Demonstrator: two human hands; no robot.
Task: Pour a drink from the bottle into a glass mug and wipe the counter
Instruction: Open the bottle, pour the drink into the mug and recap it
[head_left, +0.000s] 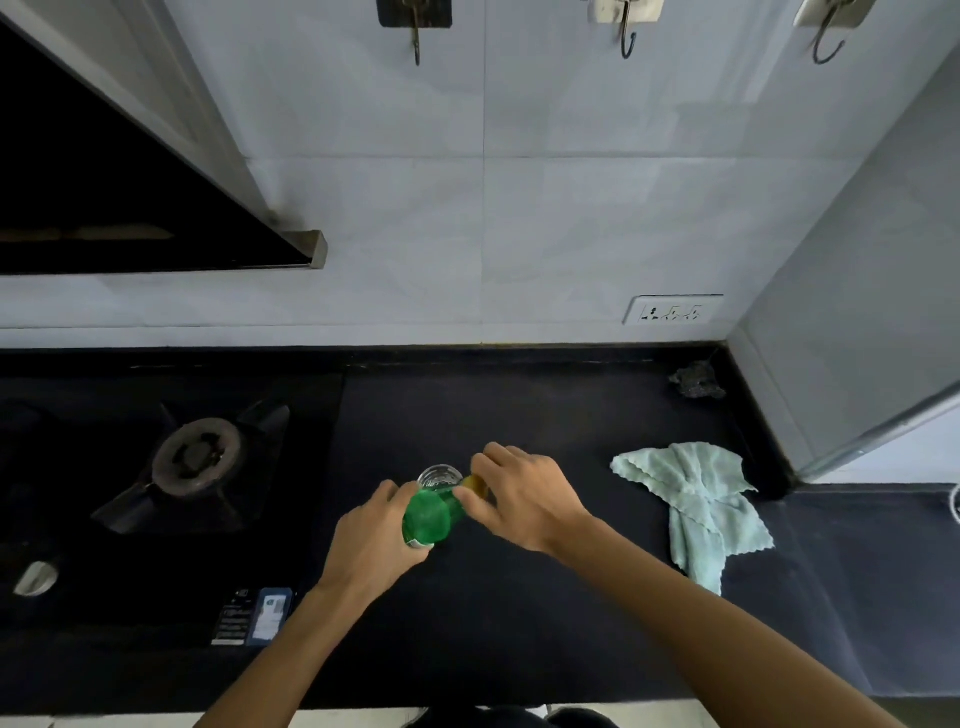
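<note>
green bottle (430, 515) sits in my left hand (374, 538), just above the black counter (498, 613) and near its middle, tilted so the neck leans to the right. my left fingers are curled round the bottle's body. my right hand (527, 493) reaches in from the other side, and its thumb and fingertips pinch the yellow cap (475, 484) at the top of the neck. whether the cap is still screwed on i cannot tell. glass mug (440, 475) stands on the counter right behind the bottle, its rim showing between my two hands. a pale mint cloth (698, 512) lies crumpled on the counter to my right, well apart from the mug. a gas burner (197, 457) is off to my left, and a wall socket (672, 310) sits above the counter's back edge.
</note>
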